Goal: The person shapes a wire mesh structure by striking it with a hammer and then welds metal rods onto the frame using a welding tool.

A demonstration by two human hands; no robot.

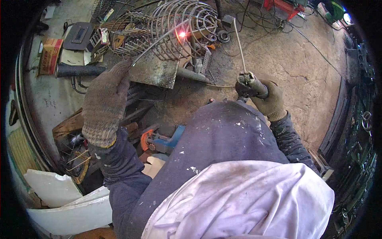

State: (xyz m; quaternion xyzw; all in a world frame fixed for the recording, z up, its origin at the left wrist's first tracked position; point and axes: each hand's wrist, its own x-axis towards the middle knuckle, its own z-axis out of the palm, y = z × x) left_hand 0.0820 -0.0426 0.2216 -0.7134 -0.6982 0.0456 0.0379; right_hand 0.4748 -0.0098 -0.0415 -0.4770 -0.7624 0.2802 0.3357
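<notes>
My left hand (105, 105), in a brown knit glove, is closed on the near end of a thin metal rod (153, 47). That rod slants up and right to a cage of bent metal rings (159, 20) on a worktable (153, 73). A small spot on the cage glows orange-red (182, 34). My gloved right hand (270, 99) grips a worn welding electrode holder (250, 84). From its jaws a pale welding electrode (239, 46) points up and away. The electrode's far end is beside a small dark metal block (228, 20), apart from the glowing spot.
A dark welding mask (79, 36) and a red-and-yellow cardboard box (50, 55) are at the far left. Cables (274, 26) tangle on the floor near a red metal stand (284, 8). A blue-and-orange power tool (163, 139) and white panels (71, 215) lie at lower left.
</notes>
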